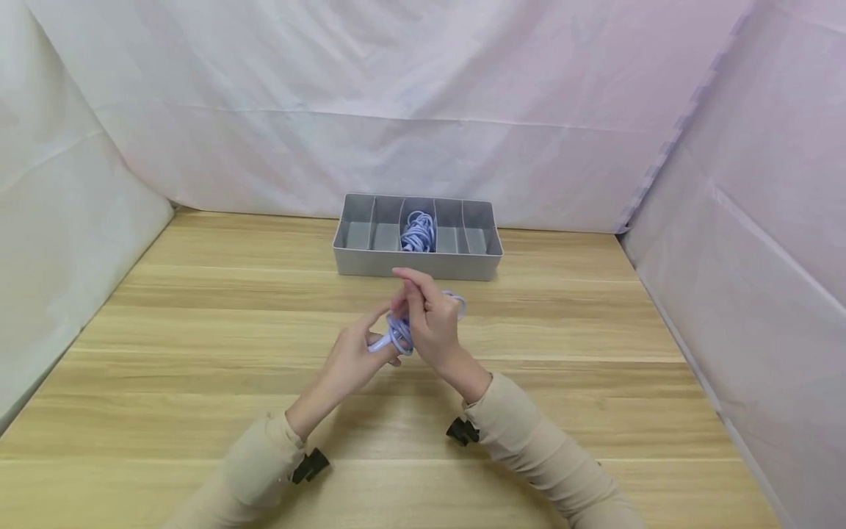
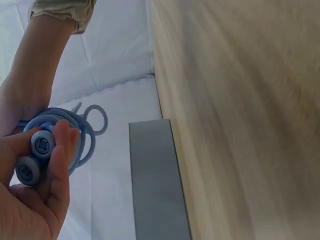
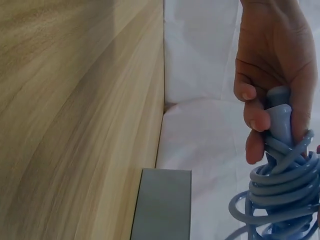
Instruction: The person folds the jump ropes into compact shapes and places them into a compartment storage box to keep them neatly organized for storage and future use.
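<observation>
A light blue jump rope point(image 1: 400, 333) is held up between both hands over the table, in front of the tray. My left hand point(image 1: 353, 356) grips its two handles side by side, and their round ends point(image 2: 43, 144) face the left wrist camera. Several turns of cord point(image 3: 280, 187) wrap around the handles, as the right wrist view shows. Close against the wound cord, my right hand point(image 1: 432, 323) has its fingers bent and pinches the rope; part of that grip is hidden. A loose loop of cord point(image 2: 95, 119) sticks out past the right hand.
Beyond the hands stands a grey tray point(image 1: 416, 263) with several compartments in a row. Its middle compartment holds another bundled blue rope point(image 1: 418, 232). White cloth point(image 1: 423, 147) hangs behind the wooden table point(image 1: 198, 308) and along both sides.
</observation>
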`<move>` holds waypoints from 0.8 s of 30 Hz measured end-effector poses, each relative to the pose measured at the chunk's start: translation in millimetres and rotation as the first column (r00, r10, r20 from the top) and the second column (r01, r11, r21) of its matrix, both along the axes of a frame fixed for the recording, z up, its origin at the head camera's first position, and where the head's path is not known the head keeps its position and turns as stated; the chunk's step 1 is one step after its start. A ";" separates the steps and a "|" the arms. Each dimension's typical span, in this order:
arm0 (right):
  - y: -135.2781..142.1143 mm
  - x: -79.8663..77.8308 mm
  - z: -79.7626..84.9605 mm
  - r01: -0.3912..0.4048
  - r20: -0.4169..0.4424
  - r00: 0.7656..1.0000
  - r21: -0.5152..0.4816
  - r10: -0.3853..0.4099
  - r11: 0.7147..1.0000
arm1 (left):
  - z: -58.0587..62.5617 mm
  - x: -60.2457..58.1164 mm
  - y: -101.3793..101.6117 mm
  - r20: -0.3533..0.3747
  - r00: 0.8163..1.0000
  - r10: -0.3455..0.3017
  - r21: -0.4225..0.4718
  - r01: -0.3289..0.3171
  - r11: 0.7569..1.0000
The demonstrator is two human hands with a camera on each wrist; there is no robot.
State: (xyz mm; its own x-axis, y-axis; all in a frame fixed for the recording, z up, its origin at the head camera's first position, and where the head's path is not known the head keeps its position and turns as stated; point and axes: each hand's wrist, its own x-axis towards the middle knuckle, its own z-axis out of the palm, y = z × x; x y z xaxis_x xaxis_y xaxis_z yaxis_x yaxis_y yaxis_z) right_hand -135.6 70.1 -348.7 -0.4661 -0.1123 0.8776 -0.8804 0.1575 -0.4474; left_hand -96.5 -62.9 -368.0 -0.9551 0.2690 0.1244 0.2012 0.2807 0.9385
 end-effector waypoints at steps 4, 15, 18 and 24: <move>-4.0 -0.5 -1.0 0.056 0.039 0.997 0.074 -0.059 0.996 | -4.6 0.6 1.6 0.037 0.999 -0.015 0.096 0.011 0.995; 1.0 2.4 4.6 -0.283 0.351 0.928 0.436 0.128 0.854 | -16.1 0.3 -4.9 0.316 0.949 -0.017 0.294 -0.081 0.952; 3.2 1.3 6.0 -0.365 0.428 0.884 0.384 0.187 0.848 | -17.0 0.1 -7.6 0.347 0.938 -0.023 0.302 -0.089 0.949; 0.9 0.1 -3.3 -0.309 0.373 0.902 0.208 0.216 0.928 | -16.0 1.0 -10.6 0.375 0.927 -0.028 0.313 -0.098 0.945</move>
